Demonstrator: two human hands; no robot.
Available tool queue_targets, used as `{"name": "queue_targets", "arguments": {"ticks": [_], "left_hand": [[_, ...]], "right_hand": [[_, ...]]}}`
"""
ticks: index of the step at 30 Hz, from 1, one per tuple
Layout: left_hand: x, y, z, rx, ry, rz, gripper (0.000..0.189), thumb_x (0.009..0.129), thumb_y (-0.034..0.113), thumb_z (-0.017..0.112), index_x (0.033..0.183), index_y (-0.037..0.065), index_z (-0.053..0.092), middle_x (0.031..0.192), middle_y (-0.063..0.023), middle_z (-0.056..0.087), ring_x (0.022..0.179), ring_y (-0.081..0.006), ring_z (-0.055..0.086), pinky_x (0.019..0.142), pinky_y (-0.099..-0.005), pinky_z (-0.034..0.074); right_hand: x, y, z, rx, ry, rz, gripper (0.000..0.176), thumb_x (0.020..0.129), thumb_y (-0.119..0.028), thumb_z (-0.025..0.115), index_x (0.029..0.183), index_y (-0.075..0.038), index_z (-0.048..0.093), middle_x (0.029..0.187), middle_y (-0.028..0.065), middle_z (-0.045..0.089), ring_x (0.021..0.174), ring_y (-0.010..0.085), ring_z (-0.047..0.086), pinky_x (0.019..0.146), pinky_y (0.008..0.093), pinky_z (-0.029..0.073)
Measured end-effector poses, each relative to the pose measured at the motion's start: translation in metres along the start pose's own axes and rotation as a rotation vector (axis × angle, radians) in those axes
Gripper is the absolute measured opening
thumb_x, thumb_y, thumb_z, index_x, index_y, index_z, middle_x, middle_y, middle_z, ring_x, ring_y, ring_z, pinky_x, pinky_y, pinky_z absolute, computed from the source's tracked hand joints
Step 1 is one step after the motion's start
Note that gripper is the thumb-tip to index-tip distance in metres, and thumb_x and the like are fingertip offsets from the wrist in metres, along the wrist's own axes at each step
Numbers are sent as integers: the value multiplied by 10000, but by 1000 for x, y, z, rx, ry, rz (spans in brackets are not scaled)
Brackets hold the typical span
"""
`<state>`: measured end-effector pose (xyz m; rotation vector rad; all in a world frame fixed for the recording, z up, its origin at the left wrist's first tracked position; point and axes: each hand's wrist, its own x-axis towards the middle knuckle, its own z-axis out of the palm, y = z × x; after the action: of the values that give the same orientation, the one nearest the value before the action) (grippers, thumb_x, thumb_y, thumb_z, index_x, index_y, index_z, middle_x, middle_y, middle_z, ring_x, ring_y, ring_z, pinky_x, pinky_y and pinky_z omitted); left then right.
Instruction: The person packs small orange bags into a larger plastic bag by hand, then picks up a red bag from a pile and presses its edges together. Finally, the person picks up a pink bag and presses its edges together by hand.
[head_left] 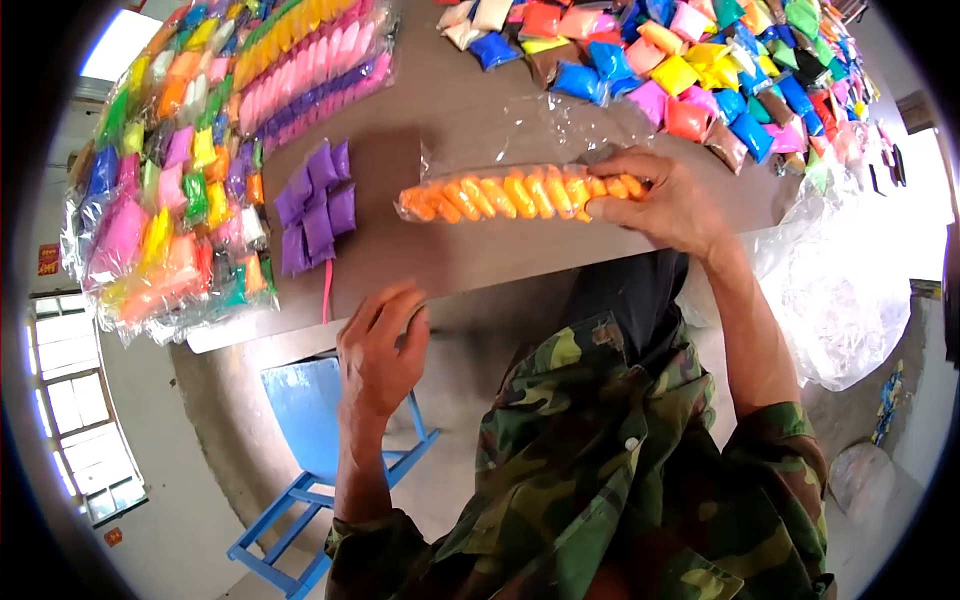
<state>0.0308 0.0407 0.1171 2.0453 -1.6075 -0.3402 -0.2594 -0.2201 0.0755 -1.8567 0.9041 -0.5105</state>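
A clear plastic bag holds a long row of orange packets [510,194] above the brown table [460,100]. My right hand [665,200] grips the right end of this bag between thumb and fingers. Off to the left, my left hand [385,345] is raised in front of the table's near edge, fingers somewhat bent and thumb apart, with nothing in it. Beyond it, on the table, lies a small group of purple packets [318,205]. A thin pink strip [327,290] hangs over the edge close by.
Filled bags of multicoloured packets [180,190] are stacked at the left. A heap of loose coloured packets [690,70] covers the back right. At the right edge hangs a large clear plastic bag [835,280]. A blue chair [305,410] stands below the table.
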Motion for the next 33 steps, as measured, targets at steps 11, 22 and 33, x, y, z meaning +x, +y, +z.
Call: {"name": "queue_targets", "arguments": {"ticks": [11,22,33], "left_hand": [[114,-8,28,-45,22,175,718,737,45,910,1408,29,657,1448,-163,654,1300,-334,655,1126,-417,530],[180,-40,34,-404,-222,-70,605,835,274,947,1326,12,711,1110,-49,753,1015,-135,690,910,-278,564],[199,-39,46,-450,-216,-68,625,846,345,929,1300,-23,706,1097,-118,774,1003,-161,709,890,-317,580]], "right_hand": [[-2,-6,-2,10,31,-50,449,859,-299,909,1207,-37,796,1163,113,744,1055,253,725,958,366,570],[9,11,2,308,266,150,447,979,-385,803,1168,19,792,1064,155,765,966,218,732,863,341,576],[5,3,7,82,482,72,420,1051,-353,708,1267,6,727,1019,205,762,894,312,760,810,408,591]]}}
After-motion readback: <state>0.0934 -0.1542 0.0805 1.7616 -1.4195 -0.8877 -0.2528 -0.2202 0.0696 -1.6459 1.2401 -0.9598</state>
